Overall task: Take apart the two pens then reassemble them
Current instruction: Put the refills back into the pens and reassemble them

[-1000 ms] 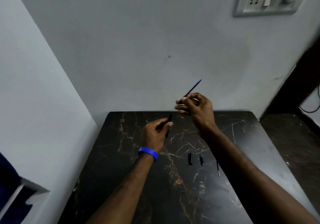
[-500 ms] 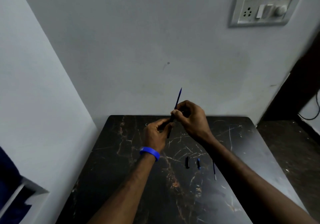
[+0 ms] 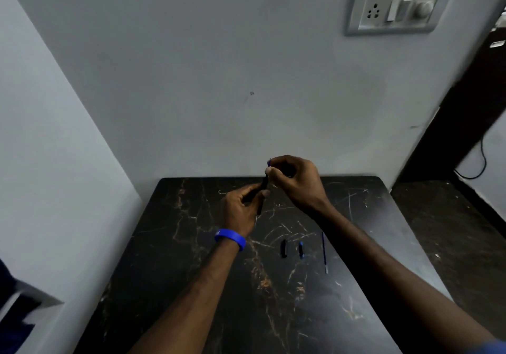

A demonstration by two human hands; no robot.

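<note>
Both hands are up over the far end of the dark marbled desk (image 3: 191,271), close together. The left hand (image 3: 241,205), with a blue wristband (image 3: 230,238) on that wrist, is wrapped around a black pen barrel (image 3: 262,192), holding it nearly upright with its lower end poking out below the fingers. The right hand (image 3: 295,181) sits just above it, fingertips pinched on a blue refill (image 3: 269,162). Only a short tip of that refill shows at the top, in line with the barrel's upper end; how far in it sits, I can't tell.

Down on the desk, nearer the person, three loose parts lie side by side but apart: a short black piece (image 3: 284,248), a smaller black-and-blue piece (image 3: 301,250) beside it, and a thin second refill (image 3: 324,252) to the right, by the right forearm. A switchboard (image 3: 394,0) hangs on the wall above.
</note>
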